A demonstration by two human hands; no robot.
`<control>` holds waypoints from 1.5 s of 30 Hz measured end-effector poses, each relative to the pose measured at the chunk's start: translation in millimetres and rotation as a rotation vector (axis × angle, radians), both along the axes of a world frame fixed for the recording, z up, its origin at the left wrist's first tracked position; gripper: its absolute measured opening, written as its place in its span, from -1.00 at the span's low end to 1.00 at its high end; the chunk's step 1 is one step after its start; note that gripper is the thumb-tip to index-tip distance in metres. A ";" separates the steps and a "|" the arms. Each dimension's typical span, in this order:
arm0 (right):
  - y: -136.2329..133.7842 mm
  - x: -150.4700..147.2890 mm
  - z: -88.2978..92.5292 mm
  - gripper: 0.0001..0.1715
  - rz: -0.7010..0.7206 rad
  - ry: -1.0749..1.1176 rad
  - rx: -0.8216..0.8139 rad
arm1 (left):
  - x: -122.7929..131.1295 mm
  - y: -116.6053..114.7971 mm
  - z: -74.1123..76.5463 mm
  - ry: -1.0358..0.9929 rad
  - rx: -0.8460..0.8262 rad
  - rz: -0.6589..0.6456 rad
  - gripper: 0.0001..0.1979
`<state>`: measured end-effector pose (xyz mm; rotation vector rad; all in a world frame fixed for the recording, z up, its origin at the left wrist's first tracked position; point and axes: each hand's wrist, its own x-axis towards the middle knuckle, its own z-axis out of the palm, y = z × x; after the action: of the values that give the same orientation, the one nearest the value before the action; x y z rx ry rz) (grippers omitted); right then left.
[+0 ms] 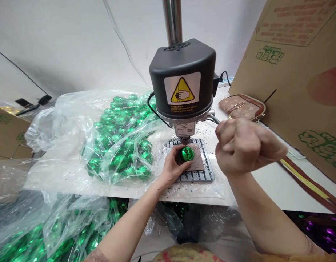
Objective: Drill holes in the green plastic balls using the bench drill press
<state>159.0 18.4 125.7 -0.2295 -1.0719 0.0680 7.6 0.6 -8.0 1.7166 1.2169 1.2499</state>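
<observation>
A small, shiny green faceted ball [188,154] sits on a brownish square pad [198,163] under the chuck [185,140] of a black bench drill press [181,69]. My left hand [175,163] pinches the ball from its left side, thumb in front and fingers behind. A dark mark shows on the ball's top. Raised at the right, my right hand [240,147] is closed in a fist around the drill press's feed lever [215,119]; the lever's end is hidden in it. Beneath the pad lies the slotted metal base [208,171].
Clear plastic bags with many green balls [121,145] lie left of the drill; more green balls [34,240] fill a bag below. A patterned pouch [243,106] and a large cardboard box [301,72] stand at right. Dark shavings litter the white table [260,182].
</observation>
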 end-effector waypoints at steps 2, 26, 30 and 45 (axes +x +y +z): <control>0.0 -3.6 19.9 -0.50 0.001 0.096 -0.144 | 2.1 -1.4 0.8 0.023 0.018 0.038 -0.50; 5.2 1.6 38.1 -0.57 0.112 0.087 -0.185 | -72.6 -33.9 21.4 0.719 0.356 -0.027 -0.61; 4.1 0.6 38.1 -0.59 0.089 0.096 -0.199 | -96.4 24.9 35.5 1.018 0.082 0.026 -0.58; -1.7 -0.3 33.3 -0.53 0.062 0.027 -0.211 | -113.3 50.3 72.2 1.317 -0.182 0.031 -0.58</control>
<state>158.7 16.6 159.0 -0.3844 -1.0448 0.2399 -105.7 50.9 64.2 2.3948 1.9279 -0.1834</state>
